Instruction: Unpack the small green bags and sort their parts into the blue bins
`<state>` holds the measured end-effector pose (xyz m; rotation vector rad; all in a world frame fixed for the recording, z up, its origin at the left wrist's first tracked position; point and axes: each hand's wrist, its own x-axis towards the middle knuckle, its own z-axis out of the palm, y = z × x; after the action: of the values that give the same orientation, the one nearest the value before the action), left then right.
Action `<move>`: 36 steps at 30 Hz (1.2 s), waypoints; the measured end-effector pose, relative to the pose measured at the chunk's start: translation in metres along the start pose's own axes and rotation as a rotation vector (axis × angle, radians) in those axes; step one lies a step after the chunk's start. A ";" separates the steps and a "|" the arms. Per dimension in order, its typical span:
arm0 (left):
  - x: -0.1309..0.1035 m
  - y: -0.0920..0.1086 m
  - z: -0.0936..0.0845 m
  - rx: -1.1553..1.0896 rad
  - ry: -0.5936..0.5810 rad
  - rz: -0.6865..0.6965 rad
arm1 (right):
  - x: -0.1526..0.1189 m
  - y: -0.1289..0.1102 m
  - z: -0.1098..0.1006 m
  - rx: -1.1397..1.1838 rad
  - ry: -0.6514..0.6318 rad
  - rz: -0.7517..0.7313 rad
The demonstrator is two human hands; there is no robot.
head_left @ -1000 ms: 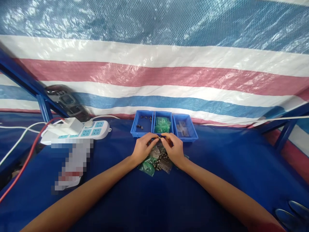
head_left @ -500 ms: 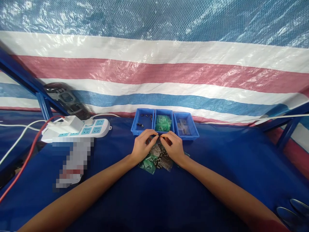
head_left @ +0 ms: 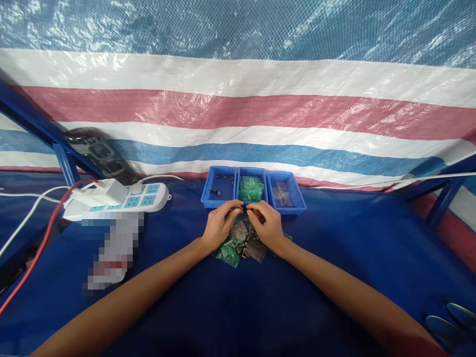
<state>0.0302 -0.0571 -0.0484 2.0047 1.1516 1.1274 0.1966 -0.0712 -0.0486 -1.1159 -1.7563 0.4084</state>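
Note:
My left hand (head_left: 220, 225) and my right hand (head_left: 268, 225) meet fingertip to fingertip just in front of three blue bins. Both are pinched closed on something small, too tiny to name. Beneath them lies a pile of small dark metal parts (head_left: 245, 246) mixed with green plastic packets (head_left: 227, 256) and clear packets (head_left: 256, 250). The left bin (head_left: 205, 198) has several small dark parts (head_left: 215, 192) in it. Green packets (head_left: 251, 188) fill the middle bin, and clear packets (head_left: 283, 193) lie in the right bin (head_left: 301, 206).
A white power strip (head_left: 159, 197) with plugs and a red cable (head_left: 44, 243) sits at left, beside a blurred-out item (head_left: 119, 243). Behind it stands a dark device (head_left: 100, 151). Glasses (head_left: 442, 327) rest at the lower right. A striped sheet (head_left: 238, 111) hangs at the back.
The fingertips have shifted slightly and stay close together over the pile. The bins and packets look the same; the view has moved a little.

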 end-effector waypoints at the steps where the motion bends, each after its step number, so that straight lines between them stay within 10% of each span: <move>1: 0.000 0.000 0.001 -0.017 -0.006 -0.006 | 0.000 0.000 0.000 -0.001 0.002 -0.009; 36: 0.001 0.006 -0.002 0.092 0.049 0.147 | 0.000 0.003 0.001 0.041 -0.015 -0.028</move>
<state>0.0318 -0.0590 -0.0420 2.1731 1.1140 1.2219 0.1971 -0.0693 -0.0518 -1.0609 -1.7669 0.4344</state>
